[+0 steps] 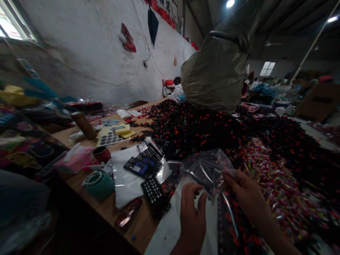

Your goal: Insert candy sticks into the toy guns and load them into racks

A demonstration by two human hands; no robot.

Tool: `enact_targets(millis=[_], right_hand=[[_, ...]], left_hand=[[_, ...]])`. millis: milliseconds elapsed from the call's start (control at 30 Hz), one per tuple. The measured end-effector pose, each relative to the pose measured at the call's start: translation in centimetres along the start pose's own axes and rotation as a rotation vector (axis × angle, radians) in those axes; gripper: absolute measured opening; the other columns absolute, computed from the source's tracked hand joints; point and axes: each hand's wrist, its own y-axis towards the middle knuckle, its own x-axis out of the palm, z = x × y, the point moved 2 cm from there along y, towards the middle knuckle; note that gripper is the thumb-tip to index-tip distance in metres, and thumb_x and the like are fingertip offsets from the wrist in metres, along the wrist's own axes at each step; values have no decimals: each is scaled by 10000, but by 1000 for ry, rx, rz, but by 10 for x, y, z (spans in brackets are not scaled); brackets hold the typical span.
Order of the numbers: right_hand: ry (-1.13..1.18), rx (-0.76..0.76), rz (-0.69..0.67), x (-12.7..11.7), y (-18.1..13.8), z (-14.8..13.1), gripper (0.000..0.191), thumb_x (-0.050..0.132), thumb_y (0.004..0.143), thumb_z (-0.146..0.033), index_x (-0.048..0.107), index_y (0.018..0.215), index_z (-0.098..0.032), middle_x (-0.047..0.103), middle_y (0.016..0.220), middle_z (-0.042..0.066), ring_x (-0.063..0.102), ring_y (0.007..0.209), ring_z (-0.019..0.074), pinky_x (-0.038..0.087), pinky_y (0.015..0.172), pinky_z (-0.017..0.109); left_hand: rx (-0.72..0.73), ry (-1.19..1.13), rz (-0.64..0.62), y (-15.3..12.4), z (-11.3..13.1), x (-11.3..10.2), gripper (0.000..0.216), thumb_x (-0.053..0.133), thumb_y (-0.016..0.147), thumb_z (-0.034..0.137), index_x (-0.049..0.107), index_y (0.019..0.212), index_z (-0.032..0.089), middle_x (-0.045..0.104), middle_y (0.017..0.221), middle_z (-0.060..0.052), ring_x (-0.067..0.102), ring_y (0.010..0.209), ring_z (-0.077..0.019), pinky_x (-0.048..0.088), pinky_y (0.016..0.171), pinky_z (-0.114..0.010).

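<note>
My right hand point(240, 186) pinches the edge of a clear plastic bag point(204, 166) between thumb and fingers. The bag spreads up and to the left of it, wrinkled and shiny. My left hand point(193, 210) is just below the bag, fingers half curled and a gap showing between thumb and forefinger. I see nothing held in it. Beneath both hands lies a white sheet point(170, 219). Close to my right forearm, black pieces with orange-red parts point(235, 226) lie under shiny film. Black perforated pieces point(152, 191) lie left of my left hand.
A broad heap of small black and red items point(191, 124) covers the table behind, with pink wrapped pieces point(271, 177) at right. A large grey-green sack point(215, 74) hangs above. At left are a teal jar point(98, 186), a brown cylinder point(83, 125) and sticker sheets point(108, 138).
</note>
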Motion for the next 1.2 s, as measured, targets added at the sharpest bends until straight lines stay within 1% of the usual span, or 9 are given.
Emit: enact_targets(millis=[133,267,400,600,700,867,1033,1100,1200], right_hand=[[-218,-168,38,12,3,-5,369,624,732,-519,548,574,-194,511,498,-31,456,480,110,338,447,208],[-163,-221,-7,15,13,-6,494,543,753,-607,505,504,-182,436,464,-36,387,452,89,295,425,205],[-120,-178,-154,2,25,-3,579,520,713,-690,466,439,-183,406,410,-36,360,403,82,283,398,209],[-418,-267,133,-38,49,9,313,621,752,-471,600,617,-190,580,583,-14,514,526,120,389,501,221],[-490,-361,128,-36,59,2,143,621,765,-341,644,784,-201,654,752,7,587,691,147,436,637,244],[-539,-538,356,-23,70,-15,263,387,926,-356,594,893,-196,643,797,22,579,685,136,401,633,235],[-697,-580,413,-42,96,14,263,482,895,-422,572,1004,-201,655,928,35,599,700,139,404,642,230],[-701,-539,492,-62,111,28,242,492,891,-399,583,980,-193,657,916,44,607,750,161,422,694,249],[-658,-553,618,-91,125,42,247,418,922,-348,595,983,-186,665,931,64,609,845,182,440,784,276]], left_hand=[[14,-132,-238,16,23,14,206,512,874,337,535,1037,214,577,976,-56,550,895,-180,447,794,-317],[-76,-277,-374,30,29,32,430,700,728,379,501,1057,186,599,980,-52,565,887,-184,458,790,-311],[-177,-349,-465,42,20,39,239,701,718,328,542,823,184,581,735,18,549,682,-137,443,636,-255],[-163,-382,-171,56,9,39,104,579,823,291,576,791,192,591,674,35,550,648,-112,444,656,-236],[-121,-445,-186,57,8,58,62,597,810,247,602,833,189,631,751,18,591,716,-119,470,717,-251],[-222,-681,-128,96,12,80,97,664,741,185,592,806,183,636,762,13,610,720,-113,495,723,-257],[-571,-918,-384,162,19,75,87,622,743,129,548,705,153,481,568,46,438,468,-45,403,480,-172],[-507,-896,-425,171,23,72,169,627,762,223,514,654,159,372,519,68,322,418,-43,316,412,-174],[-131,-630,-347,165,20,75,185,661,741,297,523,705,179,399,596,54,359,498,-66,330,472,-187]])
